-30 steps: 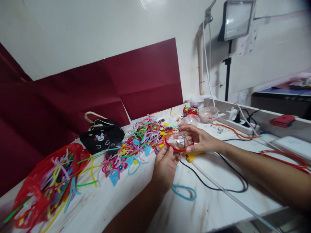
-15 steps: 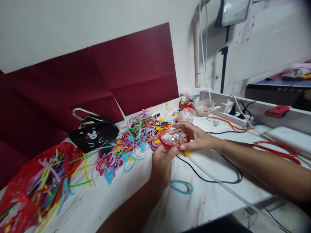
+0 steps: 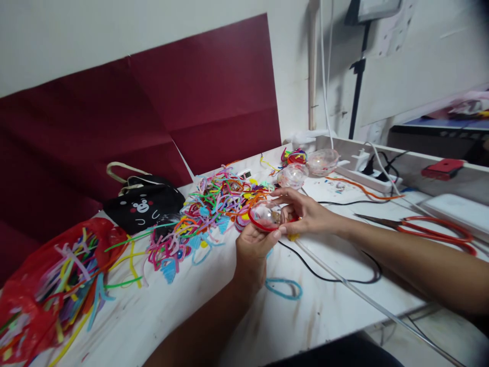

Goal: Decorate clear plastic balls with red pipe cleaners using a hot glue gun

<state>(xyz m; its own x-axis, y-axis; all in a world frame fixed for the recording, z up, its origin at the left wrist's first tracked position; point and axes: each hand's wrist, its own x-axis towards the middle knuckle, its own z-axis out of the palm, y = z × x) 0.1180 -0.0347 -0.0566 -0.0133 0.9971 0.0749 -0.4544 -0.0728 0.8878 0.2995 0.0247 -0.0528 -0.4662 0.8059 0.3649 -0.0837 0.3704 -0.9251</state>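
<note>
red rim [image 3: 260, 224] slopes down rightward along the held clear dome [image 3: 267, 213].

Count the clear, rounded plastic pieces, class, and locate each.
3. A red-rimmed piece is in the left hand and right hand; a second piece sits behind them; a third piece is just right of that, near the power strip. Others may be nested or hidden.

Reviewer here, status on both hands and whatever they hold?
Left hand and right hand both on clear dome, red strip at its rim. Blue loop lying nearby on table, nothing visibly blocking.
</note>
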